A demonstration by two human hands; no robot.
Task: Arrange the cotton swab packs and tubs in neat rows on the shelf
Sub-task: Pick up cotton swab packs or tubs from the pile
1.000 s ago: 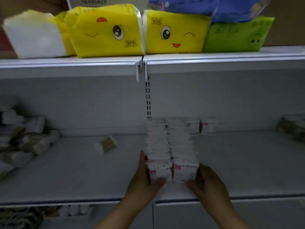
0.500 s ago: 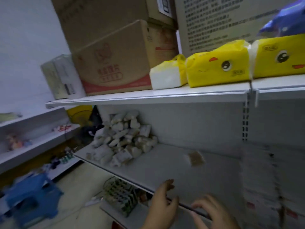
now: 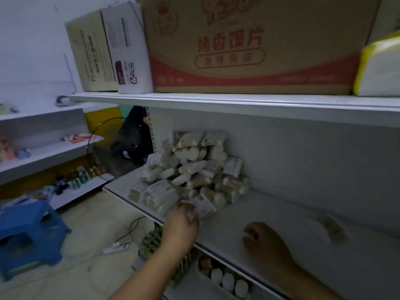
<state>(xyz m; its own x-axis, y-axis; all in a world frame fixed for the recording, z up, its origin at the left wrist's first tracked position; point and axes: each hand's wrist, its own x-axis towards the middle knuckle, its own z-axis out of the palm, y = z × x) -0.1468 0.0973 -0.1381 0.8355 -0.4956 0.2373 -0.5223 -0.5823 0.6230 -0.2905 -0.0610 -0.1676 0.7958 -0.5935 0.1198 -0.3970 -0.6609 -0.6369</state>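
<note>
The left hand (image 3: 184,221) pinches one small pack (image 3: 202,207) at the front of the pile (image 3: 194,169), with its fingers curled round the pack's edge. The right hand (image 3: 265,240) rests on the shelf (image 3: 227,226) nearby. Its fingers are loosely curled, and it seems to hold nothing. I think the pack should come out slowly so the messy heap does not slide. The packs look like soft, shiny plastic bags, long and puffy, with thin sticks inside. The shelf is flat, smooth and pale. One blurry pack (image 3: 326,231) lies alone to the right. A big cardboard box (image 3: 249,50) sits above.
</note>
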